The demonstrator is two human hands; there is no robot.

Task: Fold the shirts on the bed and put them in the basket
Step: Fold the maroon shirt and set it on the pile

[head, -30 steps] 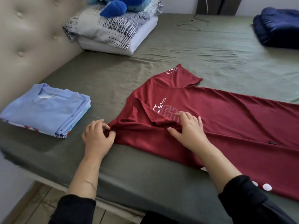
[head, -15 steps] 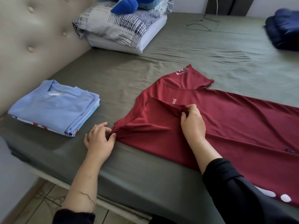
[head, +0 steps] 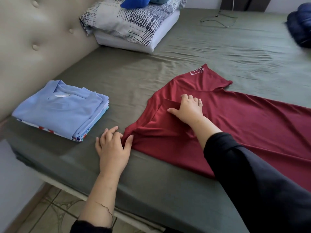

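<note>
A dark red shirt [head: 252, 128] lies spread on the green bed sheet [head: 185, 61], its far sleeve with a white print pointing away from me. The near sleeve is folded over onto the chest. My right hand [head: 188, 110] rests flat on that folded sleeve with its fingers spread. My left hand [head: 112, 145] pinches the shirt's near left corner between thumb and fingers at the bed's front edge. A stack of folded shirts [head: 64, 110], light blue on top, sits to the left. No basket is in view.
A padded beige headboard [head: 33, 39] runs along the left. Patterned pillows [head: 134, 22] with a blue plush toy [head: 134, 2] lie at the back. A dark blue bundle [head: 301, 26] sits far right, near a thin cable [head: 218, 19]. Tiled floor [head: 50, 216] shows below.
My right hand carried the near sleeve over the chest, covering the white lettering, and now lies flat on it. My left hand has kept its hold on the corner.
</note>
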